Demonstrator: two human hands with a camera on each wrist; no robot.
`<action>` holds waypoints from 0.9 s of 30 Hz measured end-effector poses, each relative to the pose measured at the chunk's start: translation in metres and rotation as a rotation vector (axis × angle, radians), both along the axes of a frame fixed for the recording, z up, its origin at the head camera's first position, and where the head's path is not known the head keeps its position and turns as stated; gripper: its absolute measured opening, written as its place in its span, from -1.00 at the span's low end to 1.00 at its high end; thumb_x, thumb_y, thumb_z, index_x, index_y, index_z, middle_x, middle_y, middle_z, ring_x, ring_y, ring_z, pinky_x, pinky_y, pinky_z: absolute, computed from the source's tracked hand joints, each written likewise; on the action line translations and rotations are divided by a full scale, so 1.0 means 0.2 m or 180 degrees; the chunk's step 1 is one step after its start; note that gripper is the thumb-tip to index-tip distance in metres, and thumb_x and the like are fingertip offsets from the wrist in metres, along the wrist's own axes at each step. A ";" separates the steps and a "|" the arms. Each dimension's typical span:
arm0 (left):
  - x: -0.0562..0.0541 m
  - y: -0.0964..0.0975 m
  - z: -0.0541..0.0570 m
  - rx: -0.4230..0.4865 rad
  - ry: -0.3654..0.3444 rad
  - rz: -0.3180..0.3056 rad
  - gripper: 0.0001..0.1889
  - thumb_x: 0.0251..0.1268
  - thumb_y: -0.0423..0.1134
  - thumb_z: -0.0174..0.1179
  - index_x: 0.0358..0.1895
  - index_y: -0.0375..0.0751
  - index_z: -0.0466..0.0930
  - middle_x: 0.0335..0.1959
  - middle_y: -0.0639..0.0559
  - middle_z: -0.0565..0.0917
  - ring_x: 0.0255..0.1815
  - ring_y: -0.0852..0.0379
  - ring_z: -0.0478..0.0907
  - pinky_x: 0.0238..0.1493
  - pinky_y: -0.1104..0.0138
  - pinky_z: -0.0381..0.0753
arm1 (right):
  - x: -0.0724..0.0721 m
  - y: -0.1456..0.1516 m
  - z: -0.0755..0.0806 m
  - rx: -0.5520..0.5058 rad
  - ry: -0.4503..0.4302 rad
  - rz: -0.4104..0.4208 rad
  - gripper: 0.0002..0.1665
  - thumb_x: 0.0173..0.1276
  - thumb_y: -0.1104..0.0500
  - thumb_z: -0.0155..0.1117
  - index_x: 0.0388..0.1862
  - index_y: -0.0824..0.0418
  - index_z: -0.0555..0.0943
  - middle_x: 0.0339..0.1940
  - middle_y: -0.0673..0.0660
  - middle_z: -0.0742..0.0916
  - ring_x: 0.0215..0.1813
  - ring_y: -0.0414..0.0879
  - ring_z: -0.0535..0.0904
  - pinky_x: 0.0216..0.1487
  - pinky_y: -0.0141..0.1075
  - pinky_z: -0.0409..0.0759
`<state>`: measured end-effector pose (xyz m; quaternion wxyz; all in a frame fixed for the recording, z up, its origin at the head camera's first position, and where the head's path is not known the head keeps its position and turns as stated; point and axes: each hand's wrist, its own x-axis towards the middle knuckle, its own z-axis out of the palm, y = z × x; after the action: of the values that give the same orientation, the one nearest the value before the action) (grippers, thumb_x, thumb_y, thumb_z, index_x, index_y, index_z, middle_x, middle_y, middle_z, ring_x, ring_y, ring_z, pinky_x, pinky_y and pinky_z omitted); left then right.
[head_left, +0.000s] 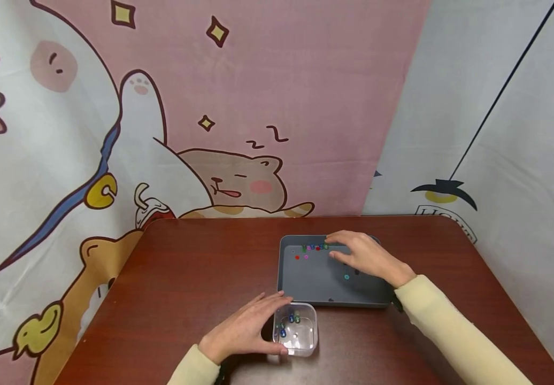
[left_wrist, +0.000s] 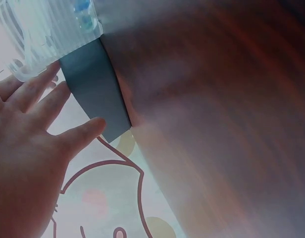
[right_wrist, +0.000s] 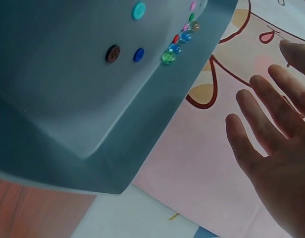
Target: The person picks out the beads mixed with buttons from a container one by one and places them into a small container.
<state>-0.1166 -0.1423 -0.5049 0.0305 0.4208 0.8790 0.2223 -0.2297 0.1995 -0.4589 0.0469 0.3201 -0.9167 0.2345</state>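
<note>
A small clear plastic container (head_left: 308, 350) stands on the table in front of the tray, with several blue and green beads (head_left: 283, 331) inside. My left hand (head_left: 245, 327) holds it from the left, fingers along the far side and thumb along the near side. Over the grey tray (head_left: 306, 286) hovers my right hand (head_left: 361, 254), its fingers apart and nothing between them. Near those fingertips, along the tray's far wall, lies a row of small beads and buttons, including a green bead (right_wrist: 168, 57). A turquoise button (right_wrist: 138, 11), a brown button (right_wrist: 112, 53) and a blue button (right_wrist: 138, 54) lie apart from that row.
The brown wooden table (head_left: 200, 267) extends to both sides of the tray. Behind its far edge hangs a cartoon-printed cloth (head_left: 330, 107). A red button (head_left: 297, 258) lies in the tray's far left part.
</note>
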 end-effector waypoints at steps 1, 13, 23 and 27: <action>0.00 0.00 0.00 -0.0001 -0.0007 0.0004 0.03 0.15 0.36 0.40 0.59 -0.11 0.25 0.53 -0.09 0.41 0.59 0.04 0.27 0.53 -0.14 0.27 | -0.01 0.00 -0.01 -0.0001 -0.0002 -0.0003 -0.54 0.47 0.04 0.40 0.25 0.21 0.68 0.25 0.16 0.71 0.27 0.09 0.64 0.23 0.08 0.65; 0.00 0.00 0.00 -0.0011 -0.0015 0.0008 0.03 0.16 0.38 0.38 0.59 -0.10 0.24 0.54 -0.08 0.40 0.59 0.04 0.25 0.54 -0.13 0.26 | -0.11 -0.02 -0.07 0.0147 -0.0270 -0.0038 -0.54 0.46 0.12 0.40 0.26 0.28 0.66 0.27 0.22 0.70 0.30 0.14 0.62 0.26 0.10 0.62; 0.00 0.01 0.01 0.0004 -0.0023 -0.0008 0.03 0.16 0.38 0.38 0.59 -0.11 0.24 0.53 -0.08 0.41 0.59 0.03 0.25 0.53 -0.15 0.27 | -0.17 -0.04 -0.10 0.0191 -0.0375 -0.0062 -0.57 0.44 0.13 0.42 0.21 0.28 0.69 0.23 0.24 0.71 0.27 0.16 0.62 0.26 0.12 0.61; -0.01 0.00 0.00 0.0009 -0.0034 -0.0007 0.04 0.17 0.40 0.36 0.59 -0.12 0.24 0.53 -0.07 0.41 0.60 0.03 0.25 0.52 -0.16 0.28 | -0.19 -0.04 -0.13 0.0211 -0.0523 -0.0160 -0.57 0.44 0.14 0.42 0.23 0.27 0.69 0.21 0.24 0.72 0.24 0.16 0.64 0.23 0.11 0.63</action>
<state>-0.1177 -0.1413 -0.5048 0.0349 0.4206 0.8780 0.2258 -0.2670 0.1924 -0.4851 -0.0333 0.2781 -0.9324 0.2283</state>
